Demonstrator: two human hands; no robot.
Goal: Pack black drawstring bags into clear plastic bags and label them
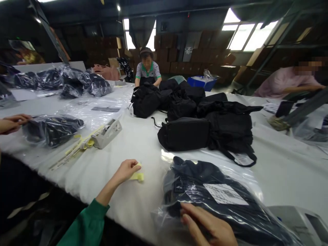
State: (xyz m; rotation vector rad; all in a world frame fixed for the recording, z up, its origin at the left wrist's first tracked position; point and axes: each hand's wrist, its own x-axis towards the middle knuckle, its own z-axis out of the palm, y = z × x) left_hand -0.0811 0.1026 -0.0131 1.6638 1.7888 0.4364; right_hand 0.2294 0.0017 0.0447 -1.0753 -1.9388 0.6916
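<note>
In the head view, near the front edge of the white-covered bench (138,140), lies a dark fabric bag sealed inside shiny clear plastic (230,212), a white printed label (225,194) showing on top. The right hand (207,222) is on it, fingers lightly curled at the film; whether they pinch any plastic, I can't tell. Over to the left hand (126,171), just in from that same edge: thumb and fingertips pressed together, pinching a short yellow strip of tape (139,177), well apart from the grey tape dispenser (107,133) farther left.

So how far along? This bag is in its plastic and labelled, but the strip is clearly not on it yet, and that looks like what's left here. Mid-bench sits a heap of unwrapped black fabric bags (189,133), seemingly all to do, while toward the bench's far left corner a row of plastic-wrapped dark bags (51,78) looks at least wrapped
</note>
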